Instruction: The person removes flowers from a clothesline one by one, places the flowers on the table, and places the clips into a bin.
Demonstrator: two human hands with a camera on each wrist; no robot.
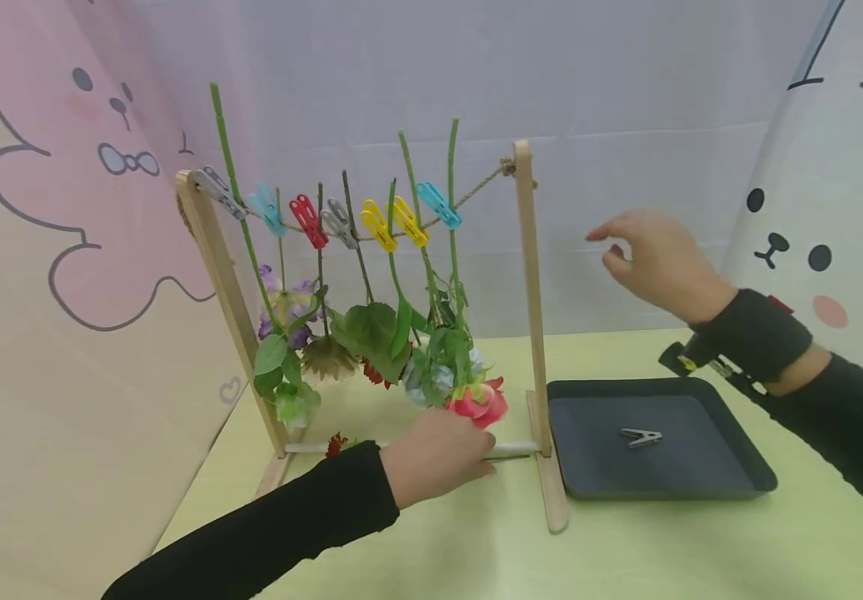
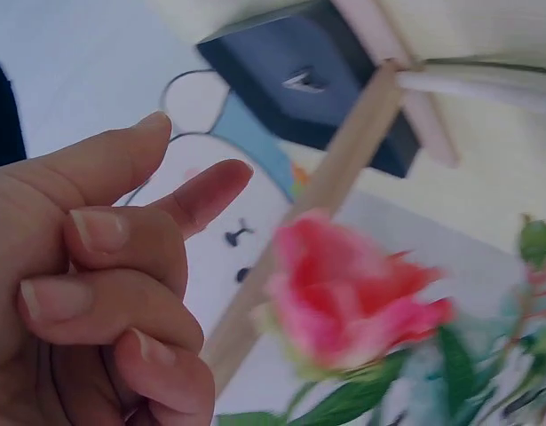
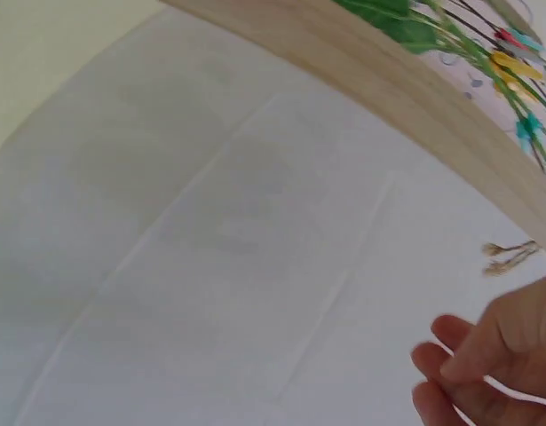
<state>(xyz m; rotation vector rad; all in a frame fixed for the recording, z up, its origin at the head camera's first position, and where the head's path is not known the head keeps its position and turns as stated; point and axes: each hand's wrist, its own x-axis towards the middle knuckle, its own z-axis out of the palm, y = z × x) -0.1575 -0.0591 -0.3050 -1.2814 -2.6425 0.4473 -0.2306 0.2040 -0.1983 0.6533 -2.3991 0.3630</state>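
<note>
My left hand point(image 1: 439, 454) is low in front of the wooden rack, just below a pink flower point(image 1: 480, 402). In the left wrist view its fingers point(image 2: 122, 306) are loosely curled and hold nothing, with the pink flower point(image 2: 348, 297) apart from them. To the right of the rack, in the air above the tray, is my right hand point(image 1: 660, 262), also holding nothing. Several flowers hang upside down from a rope point(image 1: 480, 185) by coloured clothespins, among them a blue clothespin point(image 1: 439, 205) on the pink flower's stem. Behind my left forearm lies a small red flower point(image 1: 336, 444), partly hidden.
The rack's right post point(image 1: 532, 308) stands between my hands. A dark grey tray point(image 1: 671, 483) on the table point(image 1: 626, 550) holds one grey clothespin point(image 1: 641, 437). A white curtain point(image 1: 626, 100) with cartoon animals hangs behind.
</note>
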